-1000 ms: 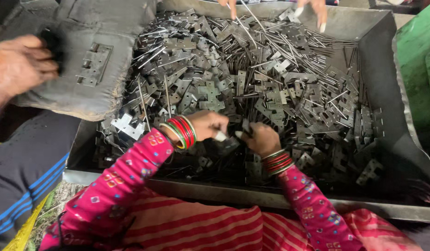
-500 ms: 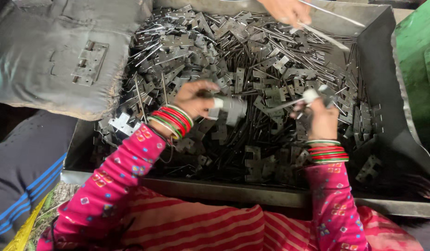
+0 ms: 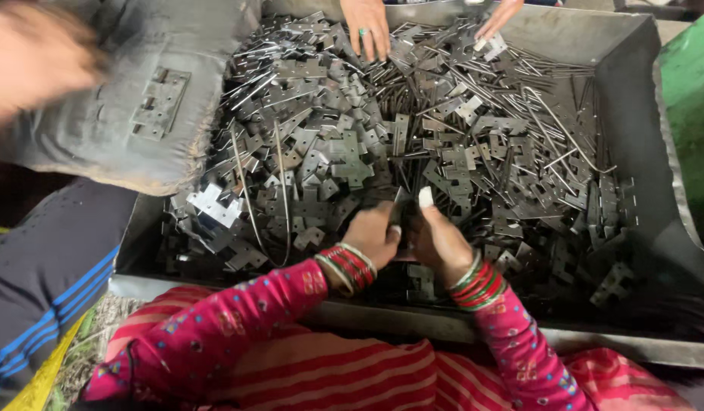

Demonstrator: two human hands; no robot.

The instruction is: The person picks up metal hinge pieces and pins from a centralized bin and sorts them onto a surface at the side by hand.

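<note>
- The left hand (image 3: 373,234) and the right hand (image 3: 437,242) sit close together, low in the middle of the metal tray (image 3: 633,99), both curled around a small dark hinge piece (image 3: 404,209) held between them just above the pile.
- The left fingers are clenched on the piece's left side; the right hand pinches it from the right, with a pale fingertip (image 3: 426,197) raised.
- Both wrists carry red and green bangles (image 3: 347,268).
- The tray is heaped with grey hinge plates (image 3: 344,152) and thin metal pins (image 3: 474,87).
- At the tray's far edge, another person's hand (image 3: 367,27) rests on the pile, with a second hand (image 3: 495,21) beside it.
- On the left, a grey sack (image 3: 101,129) bears one assembled hinge (image 3: 161,104).
</note>
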